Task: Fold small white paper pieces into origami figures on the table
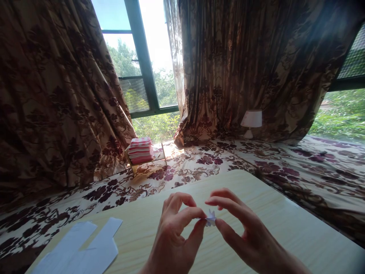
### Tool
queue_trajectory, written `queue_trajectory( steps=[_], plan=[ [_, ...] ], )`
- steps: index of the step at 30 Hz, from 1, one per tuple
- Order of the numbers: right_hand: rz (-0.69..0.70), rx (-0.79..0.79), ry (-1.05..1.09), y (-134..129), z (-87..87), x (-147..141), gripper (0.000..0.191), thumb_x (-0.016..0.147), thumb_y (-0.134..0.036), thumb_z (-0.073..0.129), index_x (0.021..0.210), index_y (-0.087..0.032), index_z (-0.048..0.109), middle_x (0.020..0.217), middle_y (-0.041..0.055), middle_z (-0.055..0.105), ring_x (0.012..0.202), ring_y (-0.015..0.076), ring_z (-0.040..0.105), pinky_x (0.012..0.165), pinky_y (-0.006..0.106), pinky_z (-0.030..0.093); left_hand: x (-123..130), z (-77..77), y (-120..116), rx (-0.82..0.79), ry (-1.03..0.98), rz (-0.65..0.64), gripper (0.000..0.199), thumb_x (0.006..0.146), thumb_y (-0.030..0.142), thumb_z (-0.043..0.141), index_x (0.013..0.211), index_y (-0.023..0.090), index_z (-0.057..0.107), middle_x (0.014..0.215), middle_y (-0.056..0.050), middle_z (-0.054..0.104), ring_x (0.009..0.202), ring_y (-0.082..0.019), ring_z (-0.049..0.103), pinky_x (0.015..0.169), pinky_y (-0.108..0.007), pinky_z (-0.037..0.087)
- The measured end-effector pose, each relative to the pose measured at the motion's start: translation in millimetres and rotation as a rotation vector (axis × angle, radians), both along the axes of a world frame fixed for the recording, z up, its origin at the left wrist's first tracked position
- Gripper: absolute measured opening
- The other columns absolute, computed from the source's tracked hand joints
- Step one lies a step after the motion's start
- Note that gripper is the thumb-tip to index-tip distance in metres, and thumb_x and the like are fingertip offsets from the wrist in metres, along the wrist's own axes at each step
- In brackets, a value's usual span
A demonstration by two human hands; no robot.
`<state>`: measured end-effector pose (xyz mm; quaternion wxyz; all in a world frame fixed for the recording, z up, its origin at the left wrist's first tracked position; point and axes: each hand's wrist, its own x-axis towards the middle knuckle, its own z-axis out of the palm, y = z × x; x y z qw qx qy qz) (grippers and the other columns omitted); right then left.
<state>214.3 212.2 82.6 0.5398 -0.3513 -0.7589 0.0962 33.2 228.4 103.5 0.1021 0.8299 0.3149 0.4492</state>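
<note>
A small folded piece of white paper (211, 218) with pointed tips is held above the pale wooden table. My left hand (178, 228) pinches its left end between thumb and forefinger. On the other side is my right hand (245, 222), its thumb tip at the paper's right edge and its fingers raised and apart from the thumb. Whether that thumb presses on the paper or only rests beside it is hard to see. Cut white paper sheets (99, 243) lie on the table to the left of my hands.
The wood-grain table (285, 232) stands before floral fabric (199, 163). Beyond it are a small rack (148, 161) with stacked pink-and-white cloths (140, 150) and a white lamp (251, 118). Patterned curtains (228, 68) hang around the windows (139, 57).
</note>
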Motion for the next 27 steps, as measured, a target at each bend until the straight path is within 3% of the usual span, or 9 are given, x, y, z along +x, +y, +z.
queue_trajectory(
  steps=[5,15,21,27],
  plan=[
    [0.039,0.023,-0.019,5.1,1.8,2.3,0.030,0.087,-0.007,0.048,0.106,-0.027,0.059,0.096,0.0040,0.058,0.088,0.0154,0.061,0.074,0.026,0.052,-1.4,-1.5,0.7,0.003,0.019,-0.016,0.019,0.080,0.006,0.058,0.087,0.023,0.064,0.090,-0.004,0.056,0.088,-0.019,0.057,0.078,-0.033,0.049],
    [0.039,0.049,-0.061,13.3,-9.8,6.7,0.016,0.084,-0.012,0.058,0.091,-0.025,0.060,0.088,0.0025,0.060,0.080,0.0160,0.062,0.068,0.026,0.052,3.1,-0.9,-3.6,-0.008,-0.033,0.036,0.019,0.076,0.003,0.059,0.081,0.021,0.063,0.087,-0.004,0.057,0.087,-0.020,0.057,0.078,-0.033,0.048],
    [0.013,0.002,-0.037,7.4,-7.4,2.4,0.034,0.087,-0.009,0.053,0.115,-0.029,0.053,0.092,0.0019,0.062,0.077,0.0133,0.061,0.070,0.024,0.052,4.1,0.0,-4.2,-0.005,-0.043,0.046,0.017,0.076,0.002,0.059,0.079,0.019,0.061,0.086,-0.004,0.058,0.086,-0.019,0.056,0.077,-0.034,0.047],
    [0.051,0.082,-0.127,4.5,-1.4,6.8,0.045,0.085,-0.004,0.049,0.119,-0.032,0.056,0.099,0.0050,0.061,0.086,0.0165,0.063,0.070,0.026,0.053,4.7,1.6,-5.6,-0.005,-0.028,0.023,0.019,0.077,0.001,0.058,0.082,0.020,0.061,0.085,-0.003,0.057,0.085,-0.018,0.056,0.077,-0.032,0.047]
  ],
)
